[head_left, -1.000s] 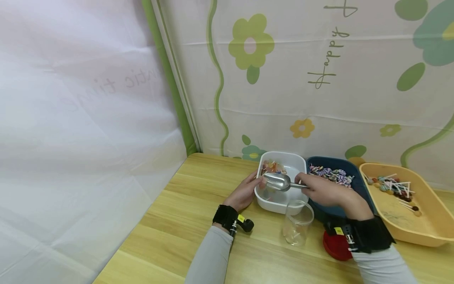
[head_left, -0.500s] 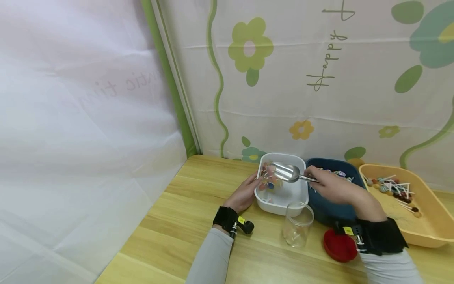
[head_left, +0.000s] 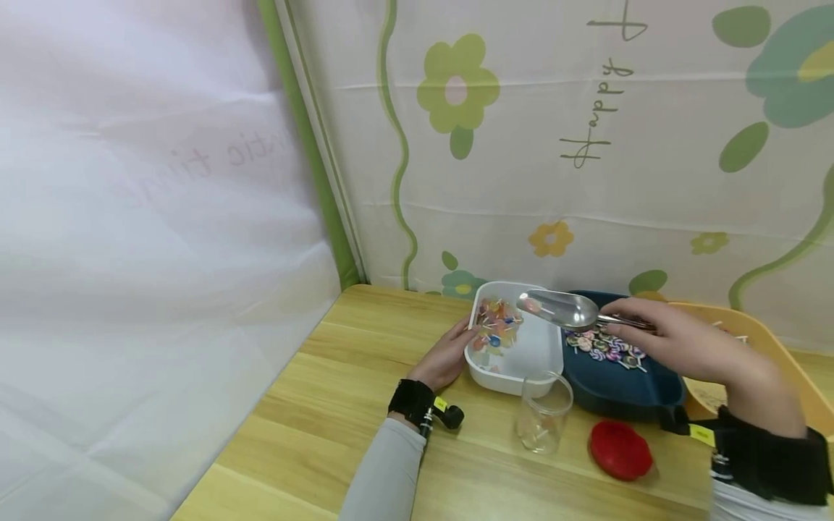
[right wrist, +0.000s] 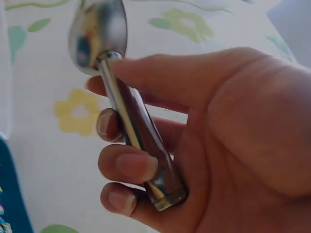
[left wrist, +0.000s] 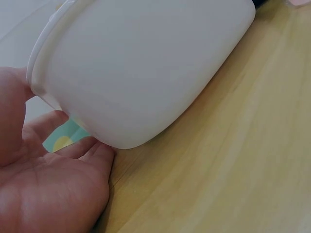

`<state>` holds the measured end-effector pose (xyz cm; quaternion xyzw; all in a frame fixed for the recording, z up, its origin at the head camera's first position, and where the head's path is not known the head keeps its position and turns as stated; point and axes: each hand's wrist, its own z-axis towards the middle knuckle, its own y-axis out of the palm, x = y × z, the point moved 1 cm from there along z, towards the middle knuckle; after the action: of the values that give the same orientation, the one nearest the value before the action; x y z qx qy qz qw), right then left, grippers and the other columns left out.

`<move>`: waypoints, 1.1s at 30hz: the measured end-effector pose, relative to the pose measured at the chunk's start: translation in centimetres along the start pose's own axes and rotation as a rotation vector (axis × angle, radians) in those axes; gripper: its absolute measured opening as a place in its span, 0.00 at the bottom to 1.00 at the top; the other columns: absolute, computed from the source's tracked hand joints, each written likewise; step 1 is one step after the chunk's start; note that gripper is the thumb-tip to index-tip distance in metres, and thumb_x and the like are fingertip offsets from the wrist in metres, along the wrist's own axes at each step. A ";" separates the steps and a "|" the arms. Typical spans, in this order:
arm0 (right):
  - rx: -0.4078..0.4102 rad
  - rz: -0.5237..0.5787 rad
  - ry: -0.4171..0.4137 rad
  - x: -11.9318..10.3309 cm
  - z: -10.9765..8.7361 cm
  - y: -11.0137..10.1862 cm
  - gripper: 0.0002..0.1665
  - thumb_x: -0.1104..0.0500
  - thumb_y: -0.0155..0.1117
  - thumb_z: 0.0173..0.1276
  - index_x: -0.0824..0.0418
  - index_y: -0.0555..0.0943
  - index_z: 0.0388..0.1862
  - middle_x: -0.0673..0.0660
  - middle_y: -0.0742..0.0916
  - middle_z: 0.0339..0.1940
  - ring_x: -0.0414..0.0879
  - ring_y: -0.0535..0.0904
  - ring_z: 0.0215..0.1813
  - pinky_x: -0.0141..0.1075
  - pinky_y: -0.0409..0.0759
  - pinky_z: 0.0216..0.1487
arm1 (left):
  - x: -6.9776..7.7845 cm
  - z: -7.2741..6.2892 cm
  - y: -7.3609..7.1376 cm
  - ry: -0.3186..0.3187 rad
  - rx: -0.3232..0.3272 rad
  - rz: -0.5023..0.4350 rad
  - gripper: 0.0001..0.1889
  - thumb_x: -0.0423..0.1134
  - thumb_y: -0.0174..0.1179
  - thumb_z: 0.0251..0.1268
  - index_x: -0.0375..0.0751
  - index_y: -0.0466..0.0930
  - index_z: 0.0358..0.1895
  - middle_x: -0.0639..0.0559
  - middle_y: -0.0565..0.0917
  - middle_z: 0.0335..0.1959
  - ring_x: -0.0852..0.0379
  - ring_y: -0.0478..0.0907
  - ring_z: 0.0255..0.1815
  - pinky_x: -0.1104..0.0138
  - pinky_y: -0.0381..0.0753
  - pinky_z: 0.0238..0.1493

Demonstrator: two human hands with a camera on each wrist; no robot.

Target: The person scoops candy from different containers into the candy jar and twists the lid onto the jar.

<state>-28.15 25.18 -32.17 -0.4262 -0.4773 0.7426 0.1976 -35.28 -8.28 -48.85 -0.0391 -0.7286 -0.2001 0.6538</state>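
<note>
Wrapping its fingers around the handle of a metal scoop (head_left: 565, 311), the right hand (head_left: 687, 344) holds it firmly, the thumb lying along the neck just beside the bowl and the handle's butt end resting by the palm near the lowest finger. The scoop's bowl reaches out ahead of the fingertips, above the right side of a white bin (head_left: 537, 356), with a pinkish lollipop (head_left: 532, 305) inside it. Gripping that bin's left side, the left hand (head_left: 446, 359) has its thumb on the rim and its other fingers outside, some touching the lower wall. Wrapped lollipops (head_left: 498, 322) lie along the bin's left half, near the left thumb. A clear cup (head_left: 546, 412) stands in front of the bin, left of a red lid (head_left: 620, 450); a dark blue bin (head_left: 641, 391) sits on the right.
</note>
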 end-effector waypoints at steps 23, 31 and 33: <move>-0.124 -0.155 0.215 -0.4 -5.2 -2.9 0.09 0.48 0.71 0.70 0.49 0.91 0.43 0.46 0.87 0.41 0.31 0.74 0.35 0.30 0.78 0.32 | 0.5 0.6 -0.3 0.009 -0.021 -0.021 0.28 0.44 0.45 0.86 0.51 0.55 0.83 0.50 0.62 0.80 0.52 0.62 0.78 0.57 0.60 0.78; -0.174 -0.180 0.209 -0.2 -5.3 -2.4 0.11 0.45 0.69 0.71 0.48 0.91 0.43 0.43 0.86 0.38 0.31 0.72 0.35 0.30 0.77 0.32 | 0.2 0.4 -0.2 -0.001 -0.014 -0.014 0.29 0.45 0.45 0.85 0.49 0.55 0.83 0.50 0.63 0.80 0.52 0.62 0.78 0.56 0.60 0.78; -0.177 -0.178 0.208 -0.2 -5.3 -2.3 0.11 0.46 0.69 0.71 0.48 0.91 0.43 0.42 0.86 0.38 0.31 0.72 0.35 0.30 0.77 0.32 | 0.1 0.4 -0.2 -0.008 -0.008 -0.016 0.29 0.45 0.46 0.85 0.50 0.54 0.83 0.50 0.63 0.80 0.52 0.63 0.77 0.56 0.60 0.78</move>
<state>-23.97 29.03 -31.01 -0.4726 -0.5537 0.6289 0.2729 -35.70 -8.34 -48.80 -0.0368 -0.7307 -0.2082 0.6491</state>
